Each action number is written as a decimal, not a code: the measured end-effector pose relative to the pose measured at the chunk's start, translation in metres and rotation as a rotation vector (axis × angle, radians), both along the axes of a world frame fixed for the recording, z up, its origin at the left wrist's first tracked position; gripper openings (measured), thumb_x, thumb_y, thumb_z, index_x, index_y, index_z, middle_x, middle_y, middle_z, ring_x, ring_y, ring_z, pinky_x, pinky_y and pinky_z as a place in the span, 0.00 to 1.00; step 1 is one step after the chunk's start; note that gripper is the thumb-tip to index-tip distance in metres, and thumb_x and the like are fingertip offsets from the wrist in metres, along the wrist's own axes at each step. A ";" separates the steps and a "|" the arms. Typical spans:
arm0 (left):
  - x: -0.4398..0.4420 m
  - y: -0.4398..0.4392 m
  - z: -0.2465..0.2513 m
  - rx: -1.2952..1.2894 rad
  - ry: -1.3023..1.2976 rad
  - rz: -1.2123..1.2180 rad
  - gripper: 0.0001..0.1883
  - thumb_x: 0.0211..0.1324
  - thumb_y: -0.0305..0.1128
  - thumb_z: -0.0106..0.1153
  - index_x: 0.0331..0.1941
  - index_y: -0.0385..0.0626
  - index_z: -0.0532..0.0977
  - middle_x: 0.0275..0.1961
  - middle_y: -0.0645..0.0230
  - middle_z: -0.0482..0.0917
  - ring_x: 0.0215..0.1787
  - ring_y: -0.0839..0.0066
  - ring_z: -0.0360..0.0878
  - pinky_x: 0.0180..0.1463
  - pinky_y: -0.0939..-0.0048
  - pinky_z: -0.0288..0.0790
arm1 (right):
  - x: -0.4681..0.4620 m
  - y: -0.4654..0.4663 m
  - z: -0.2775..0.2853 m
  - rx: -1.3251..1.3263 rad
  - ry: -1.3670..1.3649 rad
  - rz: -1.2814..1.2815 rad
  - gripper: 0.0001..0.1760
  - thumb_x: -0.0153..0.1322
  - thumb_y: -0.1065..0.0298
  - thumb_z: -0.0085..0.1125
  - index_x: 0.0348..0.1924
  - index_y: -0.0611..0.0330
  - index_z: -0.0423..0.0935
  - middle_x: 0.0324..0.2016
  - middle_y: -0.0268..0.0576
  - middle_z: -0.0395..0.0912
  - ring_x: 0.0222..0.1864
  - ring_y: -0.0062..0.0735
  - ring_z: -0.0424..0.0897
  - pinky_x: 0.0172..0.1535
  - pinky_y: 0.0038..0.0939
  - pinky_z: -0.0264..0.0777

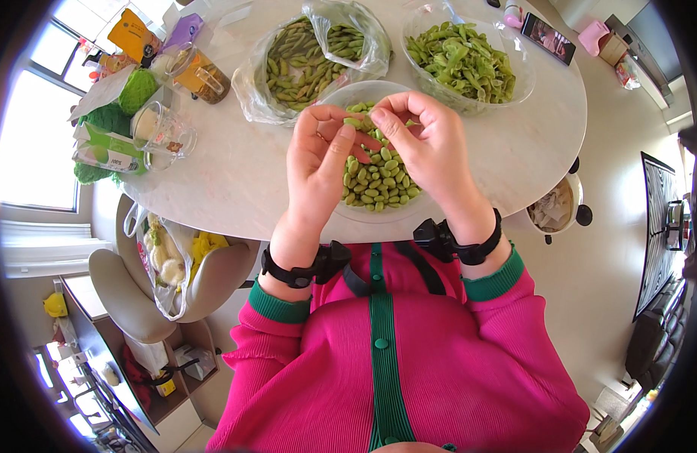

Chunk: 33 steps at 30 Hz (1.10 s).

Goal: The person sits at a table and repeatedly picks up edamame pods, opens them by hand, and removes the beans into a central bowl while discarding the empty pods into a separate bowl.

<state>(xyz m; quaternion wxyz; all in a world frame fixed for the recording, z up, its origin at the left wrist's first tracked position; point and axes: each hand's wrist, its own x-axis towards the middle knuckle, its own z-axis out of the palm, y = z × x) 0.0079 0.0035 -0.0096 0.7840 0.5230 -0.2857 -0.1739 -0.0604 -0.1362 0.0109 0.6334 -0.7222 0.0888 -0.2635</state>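
Note:
A small green soybean pod (366, 122) is between my hands, above a white bowl (348, 213). My left hand (321, 156) pinches one end of it between thumb and forefinger, where a green bean (352, 122) shows. With thumb and forefinger, my right hand (425, 136) grips the other end. Shelled green soybeans (379, 184) lie heaped in the bowl below, partly covered by my fingers. Behind my left hand, an open clear plastic bag (249, 85) holds whole soybean pods (303, 68). A clear plastic bowl (524, 85) of split pod shells (467, 62) stands beyond my right hand.
On the table (235, 187), a phone (548, 38) lies at the far right. Clear plastic cups (170, 136), green yarn (138, 90) and packages crowd the left. A chair (119, 300) bears a bag (170, 255). A waste bin (575, 198) stands at right.

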 end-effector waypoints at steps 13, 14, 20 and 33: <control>0.005 0.002 0.001 -0.060 0.195 -0.062 0.07 0.73 0.31 0.50 0.48 0.41 0.68 0.42 0.61 0.82 0.36 0.72 0.85 0.32 0.76 0.73 | -0.002 0.000 0.010 -0.219 -0.167 0.050 0.05 0.71 0.73 0.65 0.39 0.64 0.82 0.33 0.41 0.80 0.32 0.30 0.82 0.36 0.28 0.76; 0.005 0.002 0.002 -0.046 0.189 -0.053 0.07 0.73 0.31 0.50 0.48 0.41 0.68 0.40 0.60 0.82 0.33 0.72 0.84 0.30 0.77 0.72 | -0.004 -0.001 0.011 -0.233 -0.168 0.069 0.06 0.70 0.73 0.64 0.39 0.64 0.82 0.33 0.41 0.80 0.33 0.30 0.82 0.36 0.27 0.76; 0.001 0.003 0.010 0.035 0.207 -0.047 0.07 0.73 0.32 0.50 0.46 0.41 0.68 0.30 0.59 0.83 0.23 0.76 0.81 0.23 0.80 0.70 | -0.002 -0.002 0.009 -0.249 -0.192 0.077 0.07 0.68 0.77 0.65 0.39 0.63 0.83 0.32 0.42 0.80 0.33 0.32 0.81 0.35 0.28 0.77; 0.003 0.006 0.008 -0.030 0.338 -0.111 0.07 0.70 0.32 0.55 0.39 0.41 0.72 0.24 0.59 0.81 0.16 0.75 0.74 0.20 0.77 0.69 | -0.001 -0.004 0.006 -0.340 -0.266 0.070 0.06 0.66 0.81 0.65 0.36 0.65 0.82 0.31 0.42 0.81 0.30 0.33 0.82 0.32 0.28 0.75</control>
